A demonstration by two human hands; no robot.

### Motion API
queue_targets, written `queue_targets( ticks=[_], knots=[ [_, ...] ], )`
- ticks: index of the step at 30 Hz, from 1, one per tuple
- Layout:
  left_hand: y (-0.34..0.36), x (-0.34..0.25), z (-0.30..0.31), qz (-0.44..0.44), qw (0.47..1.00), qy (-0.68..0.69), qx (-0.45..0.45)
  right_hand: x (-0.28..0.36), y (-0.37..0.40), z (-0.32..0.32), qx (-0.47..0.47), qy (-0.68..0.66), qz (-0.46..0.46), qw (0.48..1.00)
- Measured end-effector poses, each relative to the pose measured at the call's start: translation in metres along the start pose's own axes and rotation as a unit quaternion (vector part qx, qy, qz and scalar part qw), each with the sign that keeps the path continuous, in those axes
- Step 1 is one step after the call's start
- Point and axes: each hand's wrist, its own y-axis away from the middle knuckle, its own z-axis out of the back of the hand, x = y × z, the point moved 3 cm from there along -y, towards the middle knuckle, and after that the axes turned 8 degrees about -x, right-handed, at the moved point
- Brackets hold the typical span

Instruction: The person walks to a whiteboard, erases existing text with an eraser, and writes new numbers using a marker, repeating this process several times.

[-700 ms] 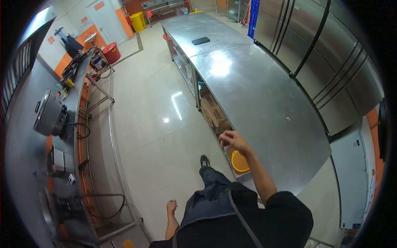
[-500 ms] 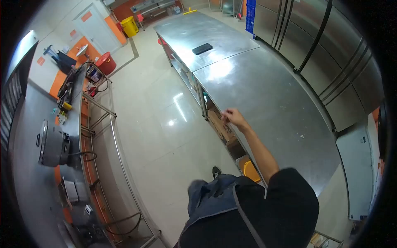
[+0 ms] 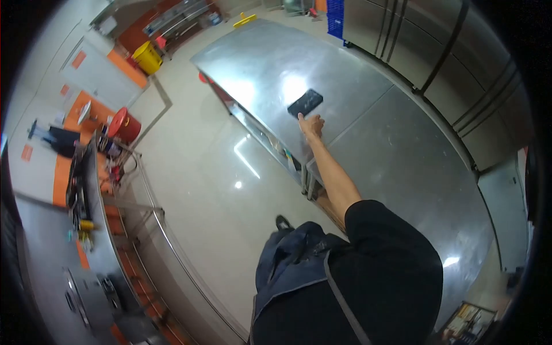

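Note:
A flat black phone (image 3: 305, 102) lies on the far steel table (image 3: 356, 75), by the seam where two tabletops meet. Stretched forward over the tabletop, my right hand (image 3: 311, 125) is just on the near side of the phone. Its thumb points toward the phone's near edge, the other fingers are bent and stand apart from the thumb, and nothing shows between them. My left hand is out of the picture.
Left of the aisle runs a steel counter with a grey appliance (image 3: 86, 296). A red bin (image 3: 124, 125) and a yellow bin (image 3: 148, 57) stand farther back. Steel cabinets (image 3: 443, 63) and a blue crate (image 3: 335, 18) line the right side. A yellow tool (image 3: 245, 20) lies at the table's far end.
My right hand has reached forward along the table, from beside its near edge to right by the phone. My view has moved closer to the phone and turned.

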Motion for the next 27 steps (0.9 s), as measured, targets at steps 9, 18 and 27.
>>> queue_targets(
  ticks=[9, 18, 27],
  knots=[
    [-0.252, -0.493, 0.238, -0.317, 0.938, 0.029, -0.138, 0.056, -0.053, -0.029, -0.033, 0.16, 0.016, 0.986],
    [-0.253, -0.887, 0.109, -0.444, 0.889, 0.111, 0.034, 0.028, -0.053, -0.046, -0.128, 0.132, 0.014, 0.983],
    [-0.191, -1.032, -0.094, -0.757, 0.625, -0.129, -0.141, 0.024, -0.057, -0.055, -0.126, 0.102, -0.009, 0.987]
  ],
)
